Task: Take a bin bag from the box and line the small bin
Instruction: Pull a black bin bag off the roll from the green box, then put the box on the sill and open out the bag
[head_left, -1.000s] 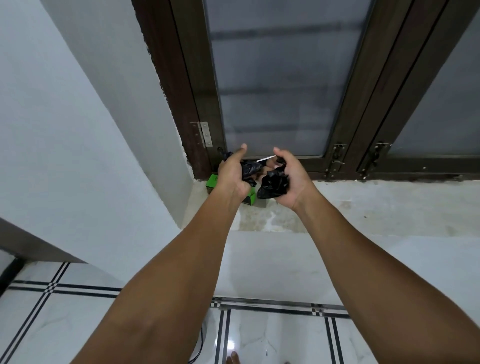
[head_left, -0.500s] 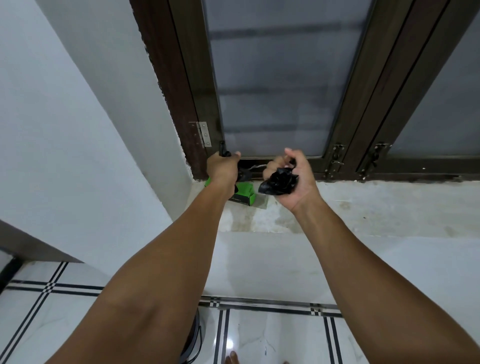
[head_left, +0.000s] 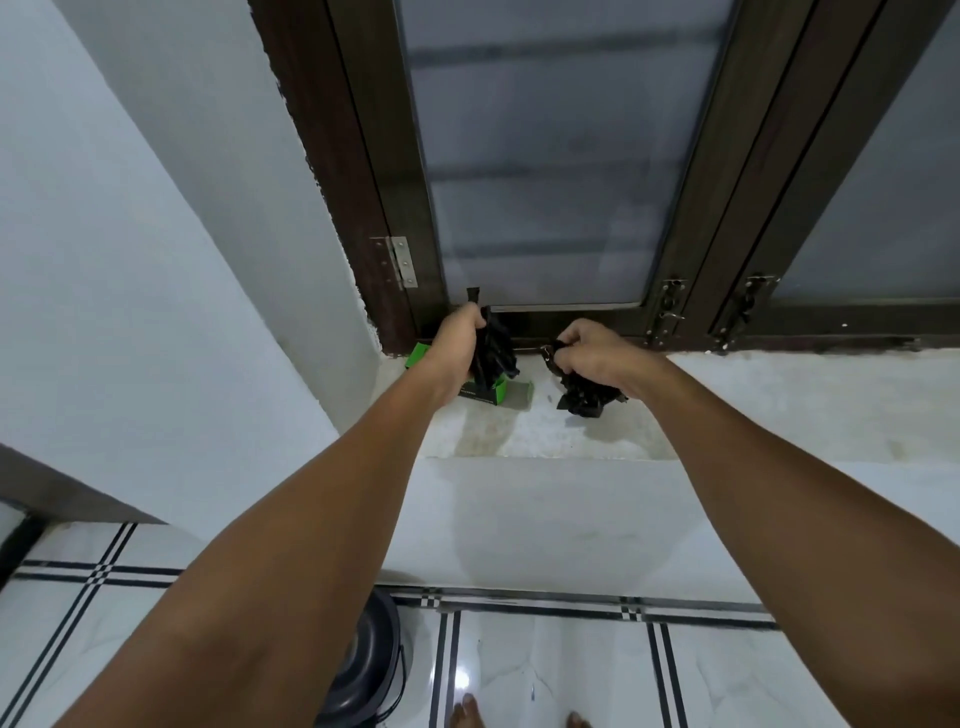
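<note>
Bag stage looks half done: left hand (head_left: 457, 345) grip clamped on bag roll (head_left: 493, 351) over green box (head_left: 491, 392), right hand (head_left: 597, 358) grip clamped on crumpled bin bag (head_left: 584, 397), small bin (head_left: 363, 670) at 6 o'clock unlined

We count two hands: left hand (head_left: 457, 345), right hand (head_left: 597, 353). Two bundles of black bin bag: one (head_left: 493, 348) gripped in the left hand, one (head_left: 584, 397) bunched in the right hand. One green box (head_left: 498, 389) on the sill. One dark bin (head_left: 363, 670), partly hidden. Two bare feet at the bottom edge. One silver hinge (head_left: 402, 262). Two window latches.
</note>
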